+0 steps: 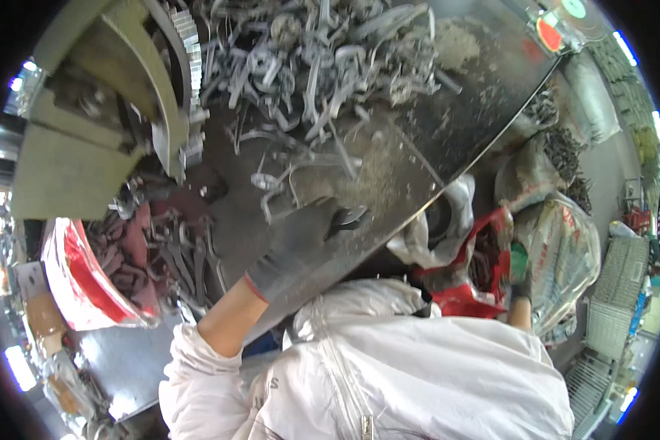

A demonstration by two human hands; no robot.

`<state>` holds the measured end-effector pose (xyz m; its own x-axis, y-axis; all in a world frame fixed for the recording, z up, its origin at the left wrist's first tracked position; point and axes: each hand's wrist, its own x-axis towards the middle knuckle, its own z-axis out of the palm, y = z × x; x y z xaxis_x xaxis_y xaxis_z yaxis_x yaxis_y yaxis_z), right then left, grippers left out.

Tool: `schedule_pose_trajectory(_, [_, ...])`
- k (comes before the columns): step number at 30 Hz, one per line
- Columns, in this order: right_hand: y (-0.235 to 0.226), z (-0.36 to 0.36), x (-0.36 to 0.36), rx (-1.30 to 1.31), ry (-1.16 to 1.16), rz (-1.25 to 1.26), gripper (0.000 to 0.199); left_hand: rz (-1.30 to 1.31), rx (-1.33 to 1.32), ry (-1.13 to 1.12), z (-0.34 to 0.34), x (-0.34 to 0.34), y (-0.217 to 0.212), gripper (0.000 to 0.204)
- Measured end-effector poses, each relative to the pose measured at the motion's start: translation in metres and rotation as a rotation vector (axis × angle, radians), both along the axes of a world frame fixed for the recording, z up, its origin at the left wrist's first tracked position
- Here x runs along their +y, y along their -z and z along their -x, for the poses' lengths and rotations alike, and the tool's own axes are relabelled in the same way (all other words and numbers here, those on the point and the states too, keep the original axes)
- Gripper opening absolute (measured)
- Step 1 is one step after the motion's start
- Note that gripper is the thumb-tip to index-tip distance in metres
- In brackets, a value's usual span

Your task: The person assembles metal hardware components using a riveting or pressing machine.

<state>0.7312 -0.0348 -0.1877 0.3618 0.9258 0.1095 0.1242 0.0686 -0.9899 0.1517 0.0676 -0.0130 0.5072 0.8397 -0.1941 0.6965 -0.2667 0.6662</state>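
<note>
My left hand [297, 238], in a dark grey glove, reaches over the dark metal table [411, 147] near its front edge. Its fingers are closed on a small, curved, dark metal piece [350, 216]. Just beyond that hand lie a few thin, bent metal parts [279, 176]. My right hand [521, 288] is low at the right, between an open red bag [466, 297] and a clear plastic sack [565, 257]. Something green [518, 260] shows at its far end; I cannot tell whether it is part of the glove. Those fingers are hidden.
A heap of grey metal parts [315, 59] covers the table's far side. At the left stands a machine with a large curved guard [143, 66], above a red and white sack [88, 279] of metal pieces. More filled sacks [528, 176] stand on the right, beside a white roll-like bundle [447, 220].
</note>
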Motion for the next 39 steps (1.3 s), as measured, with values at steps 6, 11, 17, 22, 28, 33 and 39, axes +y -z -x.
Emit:
schedule_pose_trajectory(6, [-0.12,0.235,0.116,-0.251,-0.288,0.134,0.033,-0.227,0.037,0.328,-0.021,-0.03,0.064,0.039])
schedule_pose_trajectory(11, [-0.151,0.347,0.128,0.159,-0.912,0.678,0.033,-0.675,0.087,0.0,0.045,0.006,0.08,0.03])
schedule_pose_trajectory(17, [-0.13,0.384,0.132,0.159,-0.954,0.558,0.023,-0.564,0.0,-0.128,0.058,-0.072,0.028,0.02])
schedule_pose_trajectory(22, [-0.169,0.433,0.148,-0.401,-1.008,0.301,0.026,-0.575,-0.077,0.039,0.062,-0.102,0.087,0.015])
schedule_pose_trajectory(28, [-0.128,0.511,0.201,-1.576,-0.519,-0.308,0.035,-0.464,0.164,-0.407,0.118,-0.032,0.053,0.027])
schedule_pose_trajectory(33, [-0.124,0.503,0.208,-1.612,-0.5,-0.203,0.036,-0.333,0.191,-0.652,0.156,-0.075,0.029,0.035])
schedule_pose_trajectory(39, [-0.163,0.509,0.174,-0.268,-0.865,0.157,0.031,-0.072,-0.487,-1.081,0.193,-0.091,0.01,0.028])
